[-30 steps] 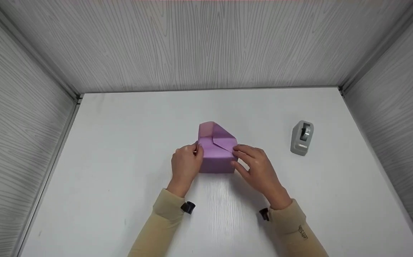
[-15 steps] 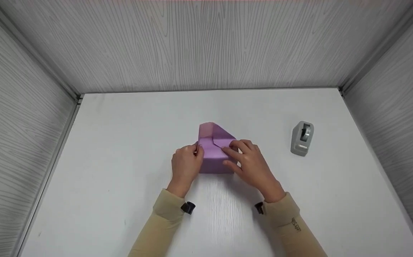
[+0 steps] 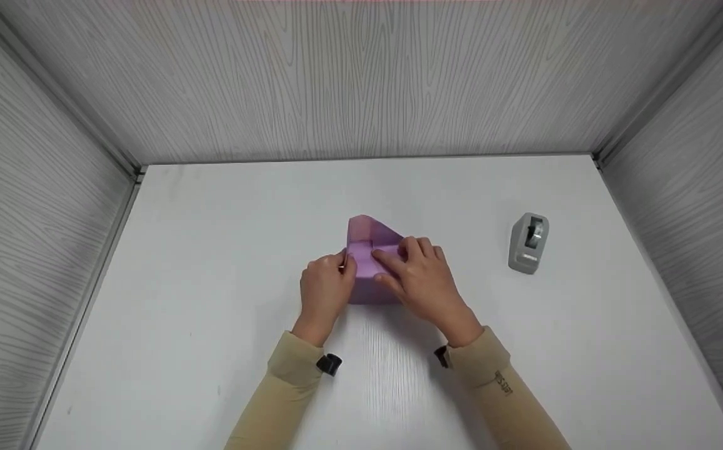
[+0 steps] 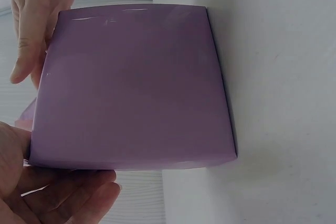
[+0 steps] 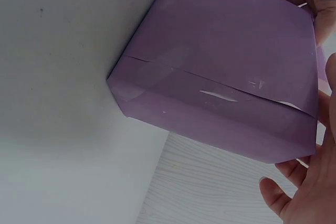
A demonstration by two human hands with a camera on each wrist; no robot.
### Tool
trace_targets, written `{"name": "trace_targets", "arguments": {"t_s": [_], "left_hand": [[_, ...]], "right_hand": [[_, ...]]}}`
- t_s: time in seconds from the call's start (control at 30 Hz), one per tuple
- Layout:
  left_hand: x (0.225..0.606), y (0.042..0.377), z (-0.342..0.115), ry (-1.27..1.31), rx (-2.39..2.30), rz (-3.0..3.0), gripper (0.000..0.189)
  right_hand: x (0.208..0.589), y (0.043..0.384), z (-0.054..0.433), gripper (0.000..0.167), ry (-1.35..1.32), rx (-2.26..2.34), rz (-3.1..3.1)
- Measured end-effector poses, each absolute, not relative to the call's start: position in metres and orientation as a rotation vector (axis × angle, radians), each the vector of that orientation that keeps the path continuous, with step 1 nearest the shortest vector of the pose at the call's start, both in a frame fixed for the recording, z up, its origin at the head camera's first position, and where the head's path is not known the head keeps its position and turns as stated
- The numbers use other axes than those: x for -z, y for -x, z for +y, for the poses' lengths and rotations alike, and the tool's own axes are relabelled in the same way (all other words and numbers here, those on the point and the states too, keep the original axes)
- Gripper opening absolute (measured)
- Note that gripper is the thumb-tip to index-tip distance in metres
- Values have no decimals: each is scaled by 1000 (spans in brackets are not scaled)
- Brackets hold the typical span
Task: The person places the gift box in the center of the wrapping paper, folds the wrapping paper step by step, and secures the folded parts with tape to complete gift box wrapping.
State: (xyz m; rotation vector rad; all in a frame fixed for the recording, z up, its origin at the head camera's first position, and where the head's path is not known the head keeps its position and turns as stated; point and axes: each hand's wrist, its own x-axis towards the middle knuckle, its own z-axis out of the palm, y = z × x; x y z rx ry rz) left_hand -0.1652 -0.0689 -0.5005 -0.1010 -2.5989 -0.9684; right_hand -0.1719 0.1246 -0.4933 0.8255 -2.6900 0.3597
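A box covered in purple paper [image 3: 368,292] stands on the table, with a folded, pinkish flap [image 3: 360,229] rising at its far end. My left hand [image 3: 324,294] grips the box's left side, thumb over the top edge and fingers along the side. Across the top lies my right hand [image 3: 427,284], its index finger pressing the paper near the diagonal fold, which it partly covers. The left wrist view faces a smooth purple side [image 4: 134,87] of the box. In the right wrist view, a seam with small white gaps [image 5: 218,96] runs along the near side.
A grey tape dispenser [image 3: 528,244] with a roll in it stands on the white table [image 3: 211,250] to the right. Grey wood-grain panels [image 3: 361,75] close off the back and both sides.
My right hand has slid leftward from the box's right edge onto its top, its index finger moving along the fold. The left hand keeps its hold, and the box stays in place.
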Motion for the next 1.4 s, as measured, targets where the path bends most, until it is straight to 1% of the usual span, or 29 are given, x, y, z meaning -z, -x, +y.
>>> {"name": "trace_targets", "arguments": {"t_s": [0.1, 0.17, 0.33, 0.4, 0.47, 0.57, 0.67, 0.73, 1.0, 1.1, 1.17, 1.4], "left_hand": [[501, 165, -69, 106, 969, -2590, 24], [501, 165, -69, 113, 969, -2581, 24], [501, 165, -69, 117, 984, -2580, 24], [501, 165, -69, 116, 983, -2583, 24], [501, 165, -69, 118, 977, -2579, 24], [501, 165, -70, 128, 973, -2566, 23], [501, 165, -69, 132, 973, -2563, 23], [502, 165, -69, 130, 970, -2566, 23], [501, 165, -69, 130, 976, -2567, 24], [501, 165, -68, 131, 975, -2561, 23], [502, 165, -68, 123, 979, -2557, 23], [505, 166, -69, 74, 1100, -2530, 23]], "right_hand": [[493, 171, 126, 46, -821, -423, -2693], [494, 172, 130, 41, -819, -546, -2659], [494, 177, 144, 15, -772, -986, -2491], [493, 180, 150, 8, -706, -1106, -2455], [492, 183, 155, 10, -620, -1185, -2456], [492, 190, 159, 16, -510, -1254, -2509], [491, 197, 161, 22, -461, -1317, -2586], [490, 202, 161, 22, -454, -1353, -2631], [488, 220, 158, 10, -435, -1538, -2747], [490, 224, 158, 8, -410, -1642, -2740], [491, 224, 159, 8, -392, -1720, -2711], [456, 203, 147, 10, -354, -1771, -2664]]}}
